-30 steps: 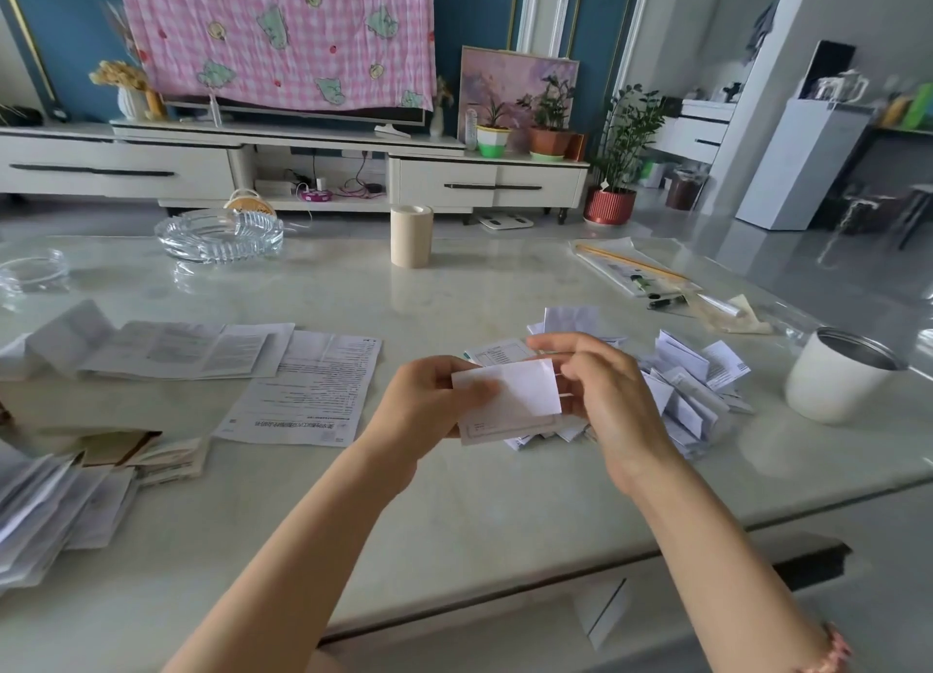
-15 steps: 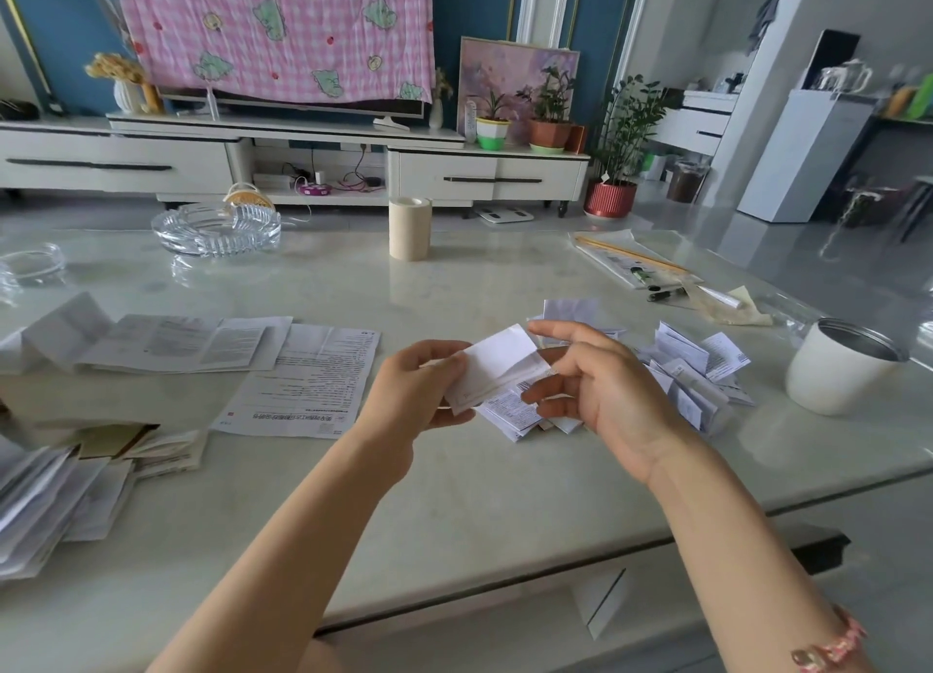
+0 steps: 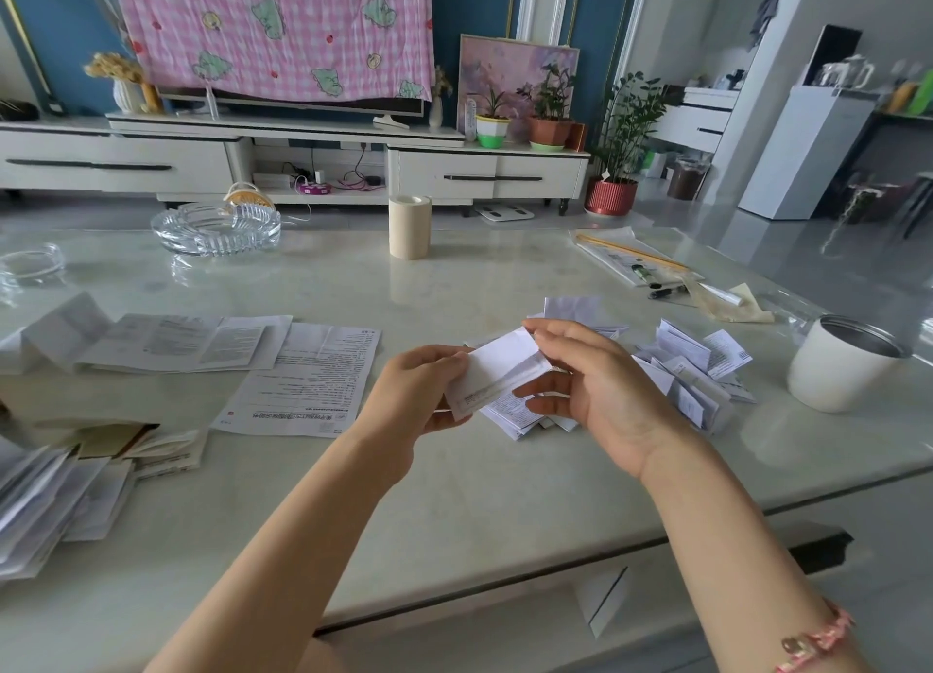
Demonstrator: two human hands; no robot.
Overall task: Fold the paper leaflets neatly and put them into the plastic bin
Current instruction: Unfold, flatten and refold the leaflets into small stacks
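A partly folded white leaflet hangs above the table between both hands. My left hand pinches its left end. My right hand holds its right end, with fingers curled over the top edge and under the paper. Behind and right of my hands lies a heap of folded leaflets. An unfolded printed leaflet lies flat to the left, with more open leaflets beyond it. A white round bin with a metal rim stands at the right of the table.
A stack of papers lies at the near left edge. A glass ashtray and a beige tape roll stand at the back. Pens and a packet lie at the back right. A folded paper lies on the floor below the table edge.
The leaflet has gone from flat and facing me to tilted, with its top fold bent over. My right fingers shifted along its right end.
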